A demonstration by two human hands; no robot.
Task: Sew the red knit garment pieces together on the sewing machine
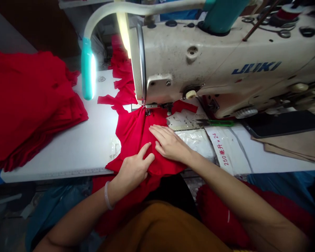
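Note:
A red fabric piece [131, 134] lies under the needle area of a white sewing machine [178, 66], its folds fanning out from the presser foot [147, 111]. My right hand [170, 143] rests flat on this cloth, just in front of the foot, fingers stretched out. Lower and to the left, my left hand [133, 168] touches the same cloth with index finger and thumb apart. Its other fingers are curled and partly hidden. Part of the fabric hangs over the table's front edge toward my lap.
A tall pile of red fabric [36, 108] stands on the left of the white table [68, 150]. Behind the needle lie sewn red strips [123, 87]. Green thread snips [217, 122], a phone [283, 122] and brown card [299, 145] lie right. A lit lamp [88, 73] hangs left.

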